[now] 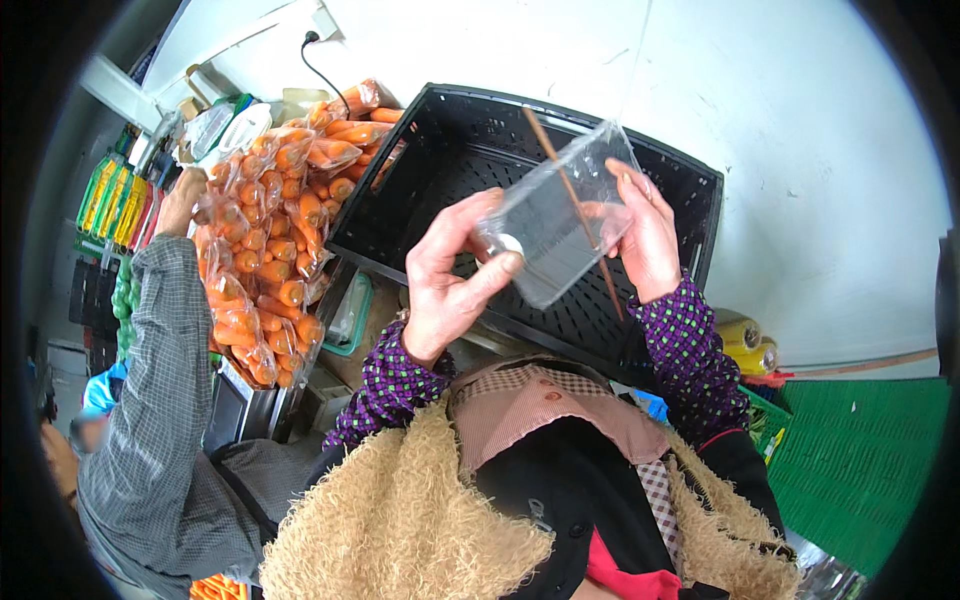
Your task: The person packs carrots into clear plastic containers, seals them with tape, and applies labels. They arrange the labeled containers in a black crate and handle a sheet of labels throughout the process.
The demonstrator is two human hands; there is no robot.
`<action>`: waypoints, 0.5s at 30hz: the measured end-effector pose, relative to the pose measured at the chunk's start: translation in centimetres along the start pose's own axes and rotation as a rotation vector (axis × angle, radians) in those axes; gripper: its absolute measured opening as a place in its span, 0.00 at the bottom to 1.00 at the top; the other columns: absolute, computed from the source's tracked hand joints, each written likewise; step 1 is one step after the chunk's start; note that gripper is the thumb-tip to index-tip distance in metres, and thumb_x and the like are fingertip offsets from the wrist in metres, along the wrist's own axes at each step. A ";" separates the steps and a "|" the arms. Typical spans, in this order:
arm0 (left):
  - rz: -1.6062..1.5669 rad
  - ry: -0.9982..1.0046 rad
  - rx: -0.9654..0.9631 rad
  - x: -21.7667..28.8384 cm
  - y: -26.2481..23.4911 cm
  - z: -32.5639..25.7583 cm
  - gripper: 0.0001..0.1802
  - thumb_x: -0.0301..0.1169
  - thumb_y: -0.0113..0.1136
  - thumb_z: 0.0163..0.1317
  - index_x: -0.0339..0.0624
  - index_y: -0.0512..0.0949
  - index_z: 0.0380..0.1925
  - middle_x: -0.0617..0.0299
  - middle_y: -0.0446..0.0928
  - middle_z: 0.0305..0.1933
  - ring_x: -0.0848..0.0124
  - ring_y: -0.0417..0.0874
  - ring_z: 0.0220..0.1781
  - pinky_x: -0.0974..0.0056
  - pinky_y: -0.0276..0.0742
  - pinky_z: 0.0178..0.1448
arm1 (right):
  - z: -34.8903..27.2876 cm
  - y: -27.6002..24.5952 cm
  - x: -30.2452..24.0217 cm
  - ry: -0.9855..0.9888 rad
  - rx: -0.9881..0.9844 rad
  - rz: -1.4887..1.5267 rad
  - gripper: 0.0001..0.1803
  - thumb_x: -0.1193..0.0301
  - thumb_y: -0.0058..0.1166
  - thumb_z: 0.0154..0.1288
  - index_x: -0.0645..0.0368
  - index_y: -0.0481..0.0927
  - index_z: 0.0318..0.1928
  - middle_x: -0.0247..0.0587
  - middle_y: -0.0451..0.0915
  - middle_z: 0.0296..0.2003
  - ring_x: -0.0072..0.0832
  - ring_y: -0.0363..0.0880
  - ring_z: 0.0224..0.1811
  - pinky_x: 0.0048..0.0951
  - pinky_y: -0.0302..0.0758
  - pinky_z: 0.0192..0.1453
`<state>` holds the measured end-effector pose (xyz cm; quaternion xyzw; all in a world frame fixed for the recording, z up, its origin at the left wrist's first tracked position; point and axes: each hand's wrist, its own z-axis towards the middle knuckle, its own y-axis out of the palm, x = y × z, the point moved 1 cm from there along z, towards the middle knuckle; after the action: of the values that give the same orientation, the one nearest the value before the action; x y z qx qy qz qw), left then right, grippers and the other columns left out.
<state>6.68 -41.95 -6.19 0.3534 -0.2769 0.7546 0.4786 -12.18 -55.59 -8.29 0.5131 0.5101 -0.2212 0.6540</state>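
My two hands share one clear plastic tray (548,262), tilted above a crate. My left hand (448,272) is half curled on its near left corner, thumb pressed beside the one round white patch (510,244). My right hand (648,235), fingers loosely bent, grips the opposite side. Through the plastic I see one thin brown rod (612,292) running at a slant; whether it touches the tray I cannot tell.

Under my hands is one black crate (440,185) with a slotted floor and pierced walls. Left of it, clear bags (268,250) full of carrots (290,293) lie heaped, overlapping too much for me to count. One small teal tray (343,348) sits between heap and crate, holding something clear that I can't make out. A co-worker's hand (182,203) rests at the heap's far left edge. To my right are two yellow rolls (742,335), one above the other, near a large green crate (860,450).
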 end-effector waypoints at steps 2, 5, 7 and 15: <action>0.136 0.025 -0.112 0.2 -0.6 1.0 0.26 0.29 0.72 0.52 0.41 0.78 0.53 0.58 0.79 0.52 0.75 0.78 0.43 0.70 0.74 0.45 | 1.6 -1.2 2.7 0.142 0.004 0.112 0.20 0.62 0.47 0.72 0.56 0.71 0.59 0.49 0.84 0.33 0.23 0.78 0.18 0.22 0.69 0.20; 0.357 0.100 -0.270 -0.4 -2.4 2.5 0.28 0.30 0.73 0.50 0.42 0.78 0.54 0.59 0.77 0.57 0.73 0.77 0.49 0.69 0.71 0.52 | 1.1 1.0 4.3 0.378 -0.029 0.175 0.20 0.60 0.53 0.67 0.58 0.75 0.55 0.43 0.81 0.43 0.36 0.83 0.35 0.32 0.79 0.38; 0.234 0.007 -0.244 -1.1 -2.7 2.3 0.27 0.29 0.73 0.51 0.42 0.78 0.54 0.61 0.77 0.54 0.73 0.77 0.49 0.68 0.71 0.55 | 1.0 1.5 6.2 0.441 -0.064 0.196 0.21 0.59 0.50 0.68 0.59 0.75 0.54 0.41 0.81 0.42 0.35 0.83 0.36 0.32 0.80 0.40; 0.055 -0.317 -0.153 -3.2 -2.5 2.0 0.25 0.23 0.68 0.56 0.36 0.76 0.55 0.64 0.76 0.47 0.75 0.77 0.52 0.68 0.71 0.59 | 0.7 1.0 10.1 0.548 -0.310 0.194 0.26 0.52 0.39 0.73 0.59 0.71 0.58 0.29 0.79 0.33 0.13 0.72 0.26 0.17 0.70 0.25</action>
<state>10.49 -44.16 -7.31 0.4229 -0.4152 0.6787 0.4337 -7.18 -53.46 -16.94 0.4941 0.6433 0.0687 0.5808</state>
